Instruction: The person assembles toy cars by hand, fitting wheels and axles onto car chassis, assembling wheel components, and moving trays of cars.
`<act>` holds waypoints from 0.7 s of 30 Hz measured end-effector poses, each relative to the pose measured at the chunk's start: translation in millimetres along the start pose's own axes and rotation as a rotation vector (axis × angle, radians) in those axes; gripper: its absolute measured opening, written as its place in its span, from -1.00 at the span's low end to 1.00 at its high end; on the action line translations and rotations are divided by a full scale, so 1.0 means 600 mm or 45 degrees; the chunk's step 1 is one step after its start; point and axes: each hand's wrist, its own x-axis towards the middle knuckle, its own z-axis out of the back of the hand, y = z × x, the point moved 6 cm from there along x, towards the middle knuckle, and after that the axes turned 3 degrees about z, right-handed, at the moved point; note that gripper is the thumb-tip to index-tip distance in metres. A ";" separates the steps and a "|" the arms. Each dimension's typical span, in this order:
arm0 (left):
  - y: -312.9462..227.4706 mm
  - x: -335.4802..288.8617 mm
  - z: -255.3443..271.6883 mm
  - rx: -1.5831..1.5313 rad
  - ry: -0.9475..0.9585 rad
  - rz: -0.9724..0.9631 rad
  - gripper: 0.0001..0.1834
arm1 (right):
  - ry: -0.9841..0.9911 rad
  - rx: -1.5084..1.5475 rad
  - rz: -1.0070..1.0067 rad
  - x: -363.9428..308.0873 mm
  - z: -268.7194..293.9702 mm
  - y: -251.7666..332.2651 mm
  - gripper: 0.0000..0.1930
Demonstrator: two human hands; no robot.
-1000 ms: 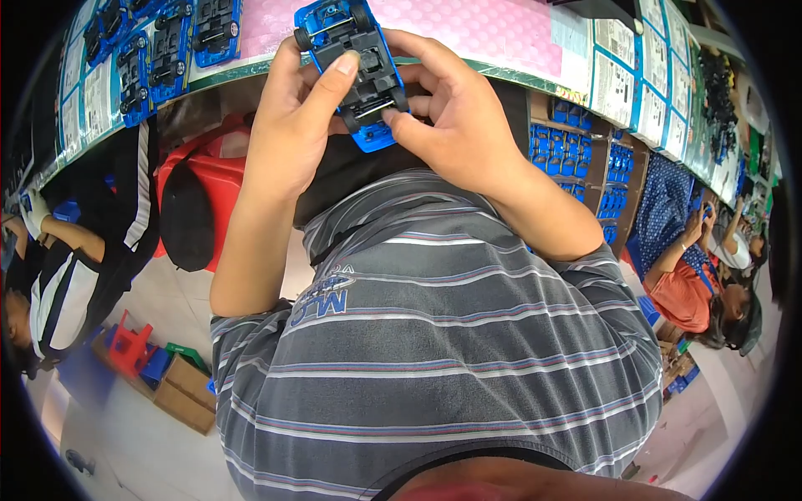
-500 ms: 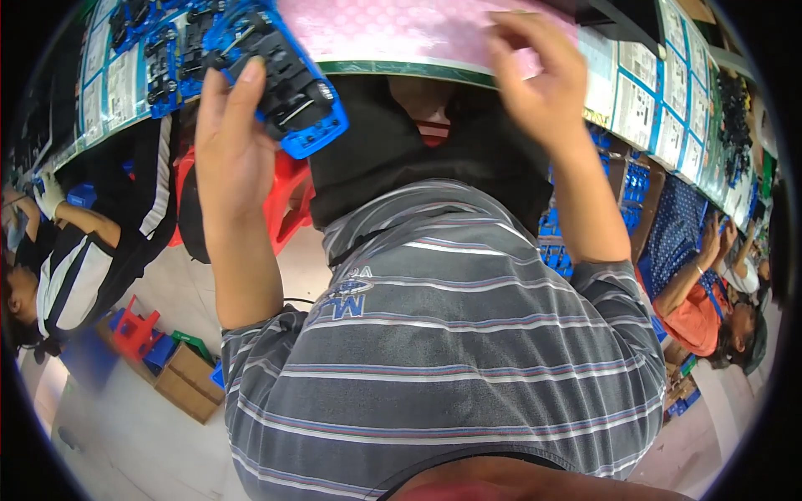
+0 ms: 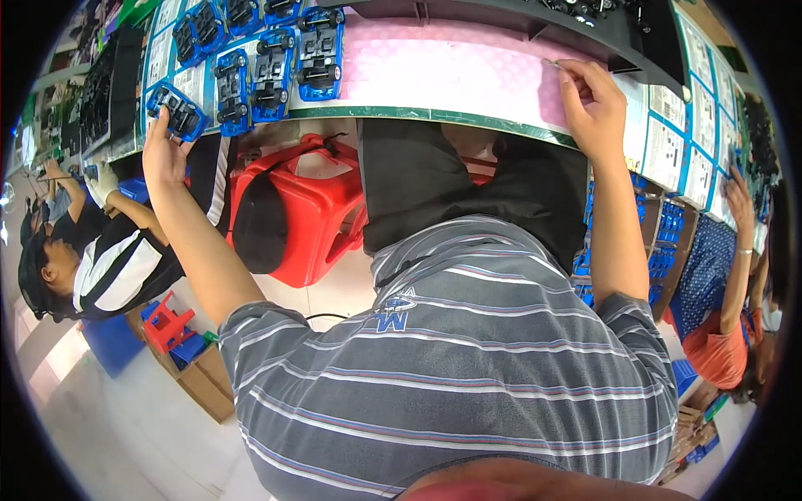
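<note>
My left hand (image 3: 169,152) grips a blue toy car (image 3: 177,113) at the table's left edge, its black underside and wheels facing up. Thumb and fingers hold the car's near end. To its right, several more blue toy cars (image 3: 271,73) lie wheels-up in rows. Over the pink mat (image 3: 451,71), my right hand (image 3: 595,108) is closed in a pinch beside the black tray's near wall. A small thin piece (image 3: 554,63) pokes out from its fingertips; its kind is too small to make out.
A long black tray (image 3: 501,25) with small dark parts spans the back. Printed sheets (image 3: 666,142) lie under the tabletop at right. A red stool (image 3: 313,225) stands below left, and crates of blue parts (image 3: 664,242) below right. Co-workers sit on both sides.
My left hand has carried the car leftward, away from my body, to the table's left end. My right hand now pinches a small piece near the tray. The view has shifted, showing more of the tray.
</note>
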 end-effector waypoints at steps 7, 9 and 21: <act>0.041 0.058 -0.012 0.305 -0.087 0.107 -0.48 | -0.002 -0.005 -0.018 0.000 -0.001 -0.001 -0.87; 0.041 0.060 -0.014 0.369 -0.096 0.103 -0.49 | 0.006 -0.005 -0.033 0.002 -0.002 0.000 -0.87; -0.004 -0.036 -0.061 1.031 -0.372 -0.544 -0.49 | 0.029 -0.030 -0.035 0.003 -0.005 0.004 -0.87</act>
